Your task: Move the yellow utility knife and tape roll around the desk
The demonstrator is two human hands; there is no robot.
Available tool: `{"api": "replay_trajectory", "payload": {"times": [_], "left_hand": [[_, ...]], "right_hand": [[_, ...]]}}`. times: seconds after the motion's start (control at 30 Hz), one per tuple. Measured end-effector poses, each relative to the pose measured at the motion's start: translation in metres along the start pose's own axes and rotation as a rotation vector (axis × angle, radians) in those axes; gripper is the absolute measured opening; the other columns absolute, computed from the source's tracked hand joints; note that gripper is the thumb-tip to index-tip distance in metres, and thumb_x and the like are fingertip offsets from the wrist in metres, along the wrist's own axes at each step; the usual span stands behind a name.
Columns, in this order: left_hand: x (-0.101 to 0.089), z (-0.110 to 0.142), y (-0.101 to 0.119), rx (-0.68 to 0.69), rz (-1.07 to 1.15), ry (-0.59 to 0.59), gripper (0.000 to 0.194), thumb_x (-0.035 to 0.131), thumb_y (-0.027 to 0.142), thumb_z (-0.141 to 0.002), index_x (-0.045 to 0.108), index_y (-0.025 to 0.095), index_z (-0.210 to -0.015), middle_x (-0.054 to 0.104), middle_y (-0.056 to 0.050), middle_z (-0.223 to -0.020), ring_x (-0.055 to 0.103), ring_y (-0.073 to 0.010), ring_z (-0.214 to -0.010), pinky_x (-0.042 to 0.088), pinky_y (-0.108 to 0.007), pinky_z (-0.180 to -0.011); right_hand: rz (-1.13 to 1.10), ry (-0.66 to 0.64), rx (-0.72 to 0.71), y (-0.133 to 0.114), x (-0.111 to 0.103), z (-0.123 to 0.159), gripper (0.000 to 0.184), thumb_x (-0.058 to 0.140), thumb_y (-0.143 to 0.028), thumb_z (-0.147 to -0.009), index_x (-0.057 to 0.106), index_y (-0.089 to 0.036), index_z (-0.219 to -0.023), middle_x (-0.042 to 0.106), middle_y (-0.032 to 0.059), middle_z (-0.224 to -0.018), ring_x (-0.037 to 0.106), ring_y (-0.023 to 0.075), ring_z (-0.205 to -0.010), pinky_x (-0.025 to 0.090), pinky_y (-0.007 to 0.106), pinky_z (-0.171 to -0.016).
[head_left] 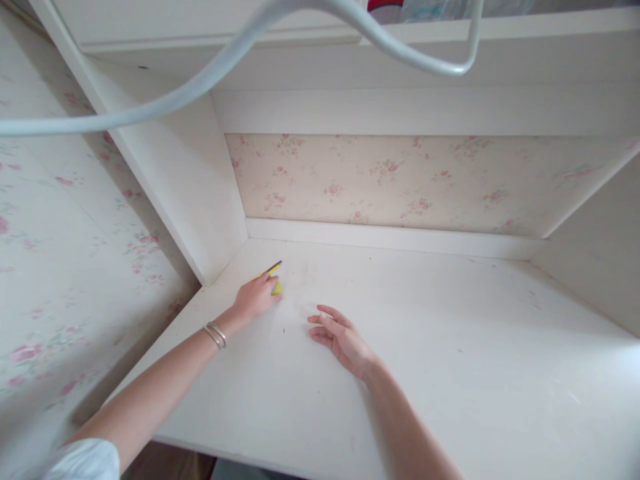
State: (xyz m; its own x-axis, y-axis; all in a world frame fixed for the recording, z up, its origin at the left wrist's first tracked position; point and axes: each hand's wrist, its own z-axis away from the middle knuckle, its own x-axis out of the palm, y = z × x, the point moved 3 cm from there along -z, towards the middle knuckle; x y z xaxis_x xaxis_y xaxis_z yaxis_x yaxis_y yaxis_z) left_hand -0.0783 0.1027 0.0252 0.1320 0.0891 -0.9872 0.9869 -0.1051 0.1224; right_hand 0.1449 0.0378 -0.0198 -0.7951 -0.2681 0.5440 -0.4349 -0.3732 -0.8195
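My left hand [256,297] is closed around a small yellow sponge with a dark edge [275,278], pressed on the white desk top [450,347] near its back left corner. Two silver bangles [216,334] circle that wrist. My right hand [339,337] rests on the desk a little to the right, fingers stretched out and slightly spread, holding nothing. A few dark specks and faint smudges mark the surface between and beyond the two hands.
A white side panel [200,187] rises at the left of the desk, another at the right [595,267]. Floral wallpaper [400,180] covers the back wall under a white shelf [400,67]. A pale cable [210,73] hangs across the top.
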Motion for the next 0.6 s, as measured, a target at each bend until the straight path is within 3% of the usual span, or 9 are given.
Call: {"api": "replay_trajectory", "payload": {"times": [0.27, 0.43, 0.6], "left_hand": [[0.002, -0.03, -0.042, -0.023, -0.027, -0.079, 0.05, 0.059, 0.059, -0.072, 0.061, 0.027, -0.11, 0.062, -0.005, -0.105, 0.061, -0.0243, -0.094, 0.045, -0.029, -0.079], [-0.008, -0.061, -0.062, -0.076, -0.012, -0.062, 0.058, 0.057, 0.055, -0.074, 0.055, 0.023, -0.123, 0.058, -0.006, -0.121, 0.055, -0.0248, -0.109, 0.041, -0.028, -0.09], [-0.009, -0.085, -0.077, -0.139, -0.036, -0.078, 0.056, 0.06, 0.05, -0.073, 0.055, 0.024, -0.121, 0.057, -0.005, -0.126, 0.052, -0.0267, -0.114, 0.04, -0.028, -0.09]], "right_hand": [[0.029, 0.011, -0.019, 0.002, 0.0, -0.002, 0.041, 0.068, -0.04, -0.078, 0.056, -0.02, -0.113, 0.068, 0.0048, -0.092, 0.063, 0.0123, -0.075, 0.048, 0.029, -0.076], [-0.016, 0.017, -0.001, 0.0, 0.0, -0.004, 0.042, 0.068, -0.041, -0.077, 0.056, -0.02, -0.111, 0.067, 0.0037, -0.085, 0.062, 0.0123, -0.072, 0.048, 0.028, -0.072], [-0.023, 0.018, 0.0, 0.001, -0.001, -0.006, 0.041, 0.068, -0.04, -0.076, 0.056, -0.02, -0.11, 0.067, 0.0029, -0.083, 0.062, 0.0119, -0.071, 0.047, 0.027, -0.071]]}}
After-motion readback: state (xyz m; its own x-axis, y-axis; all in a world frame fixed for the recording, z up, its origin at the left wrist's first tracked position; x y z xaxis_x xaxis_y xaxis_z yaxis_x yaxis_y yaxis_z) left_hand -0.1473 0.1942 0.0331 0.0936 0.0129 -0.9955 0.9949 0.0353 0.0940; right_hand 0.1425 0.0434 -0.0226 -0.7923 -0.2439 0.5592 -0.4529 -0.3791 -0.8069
